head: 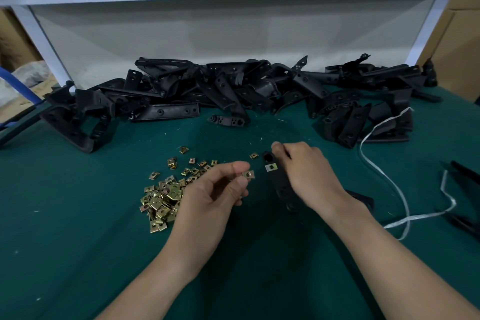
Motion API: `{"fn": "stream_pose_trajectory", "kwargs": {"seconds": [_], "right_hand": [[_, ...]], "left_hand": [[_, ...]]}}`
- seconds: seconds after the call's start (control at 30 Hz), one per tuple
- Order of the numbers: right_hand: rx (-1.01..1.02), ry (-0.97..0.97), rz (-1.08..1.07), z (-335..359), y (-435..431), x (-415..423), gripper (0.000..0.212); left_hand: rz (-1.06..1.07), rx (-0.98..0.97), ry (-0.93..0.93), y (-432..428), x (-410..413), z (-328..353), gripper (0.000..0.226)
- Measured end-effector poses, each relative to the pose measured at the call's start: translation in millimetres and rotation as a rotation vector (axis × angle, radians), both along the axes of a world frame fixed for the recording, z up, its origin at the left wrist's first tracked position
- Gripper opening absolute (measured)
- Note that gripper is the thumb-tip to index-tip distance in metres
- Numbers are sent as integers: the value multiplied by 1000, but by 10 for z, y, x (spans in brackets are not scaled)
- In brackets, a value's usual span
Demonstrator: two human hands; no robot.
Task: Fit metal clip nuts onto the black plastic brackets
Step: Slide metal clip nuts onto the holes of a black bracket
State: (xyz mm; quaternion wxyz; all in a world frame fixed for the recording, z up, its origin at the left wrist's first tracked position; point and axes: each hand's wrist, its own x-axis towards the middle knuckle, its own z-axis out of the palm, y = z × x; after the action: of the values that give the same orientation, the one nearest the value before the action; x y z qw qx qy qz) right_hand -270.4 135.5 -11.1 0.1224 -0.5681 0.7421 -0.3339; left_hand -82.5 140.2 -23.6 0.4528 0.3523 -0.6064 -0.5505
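Green felt bench top with a big heap of black brackets along the back and a loose pile of brass clip nuts at front left. Left hand pinches one clip nut between thumb and forefinger. Right hand grips a black bracket, one nut already sitting on it, just beside the left hand's nut. White strapping trails off right.

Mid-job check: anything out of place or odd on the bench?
A loose white strap snakes across the green mat beside the right hand and could snag. One stray clip nut lies apart from the pile, by the tip of the bracket that hand holds. Nothing looks damaged.
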Motion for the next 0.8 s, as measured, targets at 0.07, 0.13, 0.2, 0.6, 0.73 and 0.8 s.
{"fn": "stream_pose_trajectory", "kwargs": {"seconds": [0.07,0.13,0.2,0.6,0.73,0.8], "right_hand": [[-10,-15,-17,9,-3,20,56],[-24,-40,-58,20,-12,36,62],[-36,-55,-91,27,-20,36,66],[31,-94,-80,3,-50,52,56],[33,-93,-95,0,-55,65,56],[29,-74,-113,-3,-54,70,55]], "left_hand": [[-18,-34,-61,32,-12,13,18],[-39,-45,-79,63,-19,27,18],[-57,-41,-85,84,-24,39,15],[-127,-72,-141,114,-37,42,16],[-129,-85,-159,115,-32,51,18],[-127,-86,-160,115,-31,51,18]]}}
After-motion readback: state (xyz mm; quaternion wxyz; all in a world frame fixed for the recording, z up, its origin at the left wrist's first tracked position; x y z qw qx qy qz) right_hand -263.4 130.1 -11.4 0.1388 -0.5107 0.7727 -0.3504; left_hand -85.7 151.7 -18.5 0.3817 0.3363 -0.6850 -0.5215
